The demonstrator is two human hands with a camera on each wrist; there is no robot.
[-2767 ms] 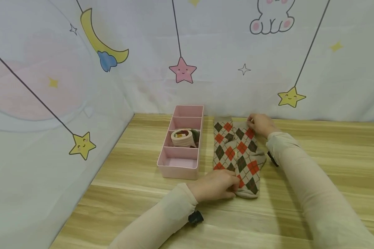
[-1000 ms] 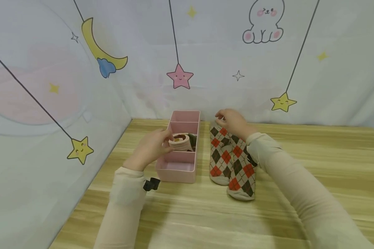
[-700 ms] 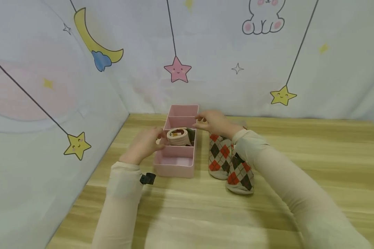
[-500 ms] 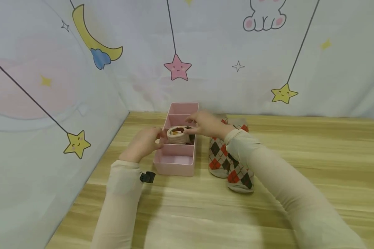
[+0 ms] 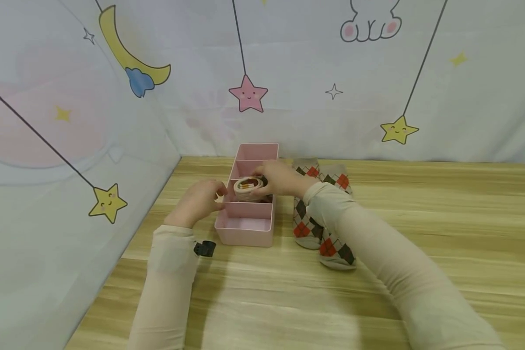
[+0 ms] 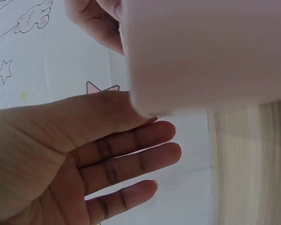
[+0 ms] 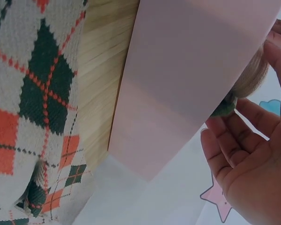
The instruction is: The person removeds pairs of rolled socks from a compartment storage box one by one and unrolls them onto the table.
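Note:
A pink box [image 5: 245, 237] with several compartments stands on the table, one end toward me. In its second compartment from the near end sits a rolled-up sock bundle [image 5: 246, 193], cream with a little green. My right hand [image 5: 282, 178] reaches over the box's right wall and grips this roll between thumb and fingers; the right wrist view shows the roll [image 7: 253, 72] just past the wall. At the box's left side is my left hand [image 5: 197, 201]. Its thumb is at the rim in the left wrist view, with the other fingers loosely extended.
Two argyle socks [image 5: 303, 228] lie side by side right of the box, partly under my right forearm. A printed cloth [image 5: 306, 63] hangs behind the wooden table [image 5: 262, 301] and along its left side. A black wrist strap piece [image 5: 204, 248] sits by my left wrist.
My right hand has left the argyle socks, moved left over the box and taken hold of the rolled sock bundle. My left hand has gone from the socks to the box's left side.

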